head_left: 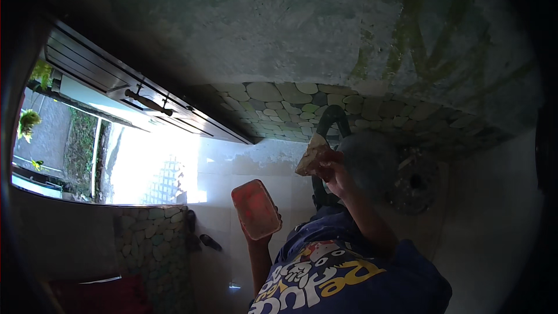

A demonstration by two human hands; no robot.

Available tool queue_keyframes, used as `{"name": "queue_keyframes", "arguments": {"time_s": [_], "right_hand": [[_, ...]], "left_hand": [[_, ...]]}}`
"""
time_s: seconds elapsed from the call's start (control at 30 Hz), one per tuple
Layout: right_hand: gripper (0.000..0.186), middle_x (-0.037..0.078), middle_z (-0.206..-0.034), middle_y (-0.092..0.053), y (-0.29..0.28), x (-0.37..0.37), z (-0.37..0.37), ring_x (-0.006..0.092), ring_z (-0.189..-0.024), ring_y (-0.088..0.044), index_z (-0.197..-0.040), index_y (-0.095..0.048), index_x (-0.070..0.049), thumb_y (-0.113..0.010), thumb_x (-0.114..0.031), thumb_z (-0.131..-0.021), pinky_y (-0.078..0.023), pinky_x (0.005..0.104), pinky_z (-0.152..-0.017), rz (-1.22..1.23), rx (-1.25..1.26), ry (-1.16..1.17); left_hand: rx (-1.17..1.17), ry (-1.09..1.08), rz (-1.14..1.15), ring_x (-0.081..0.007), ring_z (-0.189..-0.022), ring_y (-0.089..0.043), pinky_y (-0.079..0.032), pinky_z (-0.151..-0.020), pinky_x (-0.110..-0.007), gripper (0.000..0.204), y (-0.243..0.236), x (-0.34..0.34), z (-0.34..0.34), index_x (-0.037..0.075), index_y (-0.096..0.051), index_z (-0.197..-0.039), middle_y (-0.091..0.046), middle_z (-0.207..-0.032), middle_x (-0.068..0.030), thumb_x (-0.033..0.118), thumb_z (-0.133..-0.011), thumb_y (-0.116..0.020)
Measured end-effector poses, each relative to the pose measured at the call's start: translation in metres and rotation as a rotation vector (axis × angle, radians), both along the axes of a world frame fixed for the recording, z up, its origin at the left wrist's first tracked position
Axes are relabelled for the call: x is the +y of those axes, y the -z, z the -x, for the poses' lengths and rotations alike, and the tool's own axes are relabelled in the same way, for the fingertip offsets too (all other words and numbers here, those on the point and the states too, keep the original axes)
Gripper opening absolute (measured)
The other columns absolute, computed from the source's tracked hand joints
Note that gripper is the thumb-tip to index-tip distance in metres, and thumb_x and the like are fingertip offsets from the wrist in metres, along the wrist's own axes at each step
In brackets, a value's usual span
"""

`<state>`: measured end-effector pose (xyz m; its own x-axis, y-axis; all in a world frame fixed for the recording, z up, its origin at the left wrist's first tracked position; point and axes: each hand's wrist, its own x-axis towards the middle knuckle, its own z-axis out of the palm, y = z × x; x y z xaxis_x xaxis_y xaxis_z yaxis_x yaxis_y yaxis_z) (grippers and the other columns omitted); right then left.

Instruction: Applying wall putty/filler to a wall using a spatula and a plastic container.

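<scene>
My left hand (252, 239) holds a red rectangular plastic container (254, 204) from beneath, its fingers wrapped round the near right edge. Pale residue coats the container's rim and inside. Ahead and to the right, my right hand (334, 172) grips a pale, roughly wedge-shaped piece (311, 156) with stained edges; dim light leaves its kind unclear. The piece is apart from the container and from the wall. Beyond it is a dark green curved frame (333, 117), partly covered by the piece and my arm.
A rough, patchy plaster wall (290, 23) rises ahead above a pebble-patterned band (296, 102). Left, a dark wooden door (110, 75) with a handle stands beside a bright opening. Right of my hand are a grey rounded shape (372, 160) and a stained round object (415, 183). Dark footwear (210, 242) lies lower left.
</scene>
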<state>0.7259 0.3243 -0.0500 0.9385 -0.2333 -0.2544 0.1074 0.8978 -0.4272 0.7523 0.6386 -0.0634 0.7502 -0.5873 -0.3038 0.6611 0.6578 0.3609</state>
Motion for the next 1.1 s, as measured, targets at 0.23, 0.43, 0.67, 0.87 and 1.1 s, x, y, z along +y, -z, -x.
{"name": "queue_keyframes", "arguments": {"time_s": [0.23, 0.43, 0.67, 0.87, 1.1], "right_hand": [[0.029, 0.006, -0.108, -0.065, -0.003, 0.002, -0.085, 0.0213, -0.103, -0.066, -0.114, -0.060, -0.007, -0.065, -0.004, -0.085, -0.055, 0.0342, -0.090, 0.006, 0.021, 0.073], [0.029, 0.006, -0.111, -0.063, 0.011, 0.004, -0.118, 0.0207, -0.105, -0.064, -0.113, -0.056, -0.011, -0.065, -0.006, -0.085, -0.055, 0.0357, -0.091, 0.042, 0.137, 0.417], [0.018, 0.000, -0.100, -0.060, 0.020, 0.001, -0.161, 0.0126, -0.088, -0.061, -0.105, -0.055, -0.013, -0.063, -0.009, -0.090, -0.053, 0.0290, -0.080, 0.221, 0.299, 0.998], [0.015, 0.001, -0.101, -0.060, 0.040, -0.062, -0.209, 0.0140, -0.086, -0.059, -0.108, -0.058, -0.009, -0.059, -0.013, -0.094, -0.050, 0.0294, -0.081, 0.433, 0.470, 1.317], [0.039, 0.023, -0.126, -0.047, 0.033, -0.107, -0.268, 0.0381, -0.114, -0.050, -0.135, -0.046, 0.000, -0.045, 0.003, -0.096, -0.044, 0.0442, -0.093, 1.436, 1.037, 1.634]], "left_hand": [[0.064, 0.052, -0.063, -0.0403, -0.093, -0.065, -0.055, -0.078, -0.052, 0.077, -0.014, 0.008, -0.100, 0.003, -0.045, -0.138, -0.063, -0.113, -0.0250, 0.062, -0.090, -0.049], [-0.070, 0.279, -0.201, -0.0388, -0.096, -0.064, -0.054, -0.080, -0.053, 0.074, 0.012, 0.009, -0.201, 0.005, -0.044, -0.139, -0.062, -0.115, -0.0229, 0.061, -0.091, -0.047], [-0.036, 0.664, 0.017, -0.0365, -0.106, -0.060, -0.051, -0.086, -0.051, 0.071, 0.023, 0.007, -0.323, 0.010, -0.042, -0.142, -0.059, -0.123, -0.0172, 0.062, -0.093, -0.046], [-0.160, 0.714, -0.230, -0.0278, -0.113, -0.059, -0.050, -0.094, -0.045, 0.066, 0.007, -0.025, -0.393, 0.012, -0.041, -0.142, -0.059, -0.124, -0.0094, 0.057, -0.095, -0.049], [-1.176, 0.761, -0.782, -0.0241, -0.110, -0.059, -0.050, -0.094, -0.040, 0.068, -0.045, -0.078, -0.415, 0.009, -0.044, -0.135, -0.059, -0.117, -0.0055, 0.024, -0.077, -0.078]]}}
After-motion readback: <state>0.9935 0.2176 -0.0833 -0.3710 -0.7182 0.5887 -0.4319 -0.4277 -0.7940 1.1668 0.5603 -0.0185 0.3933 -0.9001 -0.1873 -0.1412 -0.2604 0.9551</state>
